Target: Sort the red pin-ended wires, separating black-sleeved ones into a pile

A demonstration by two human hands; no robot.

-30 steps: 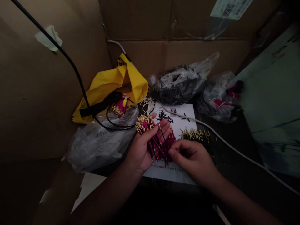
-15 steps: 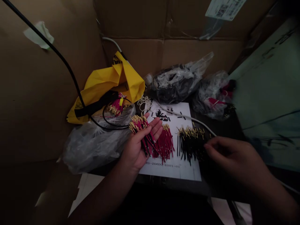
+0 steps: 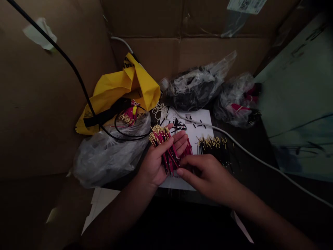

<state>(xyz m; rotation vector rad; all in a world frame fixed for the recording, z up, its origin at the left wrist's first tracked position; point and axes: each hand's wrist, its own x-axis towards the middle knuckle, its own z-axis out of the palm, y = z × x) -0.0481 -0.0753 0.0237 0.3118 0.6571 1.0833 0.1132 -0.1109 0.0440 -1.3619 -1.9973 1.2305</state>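
My left hand (image 3: 161,156) lies palm up with its thumb closed over a bundle of short red and black wires (image 3: 169,152), whose gold metal tips point up and left. Close to the lower ends of that bundle is my right hand (image 3: 208,173), thumb and forefinger brought near each other; what lies between them, if anything, is too dark to see. Behind the hands a pile of red wires (image 3: 189,147) is partly covered. Further right lies a pile of black wires (image 3: 212,144) with gold tips.
Small black sleeves (image 3: 178,124) are scattered on a printed sheet (image 3: 208,116). A grey cable (image 3: 234,139) crosses the dark table. Around stand a yellow bag (image 3: 114,81), a clear plastic bag (image 3: 104,159), a bag of black items (image 3: 195,86) and cardboard walls (image 3: 153,55).
My right hand has moved left from beside the black wires to the lower end of the bundle. My left hand still holds the wires, slightly further right in view.
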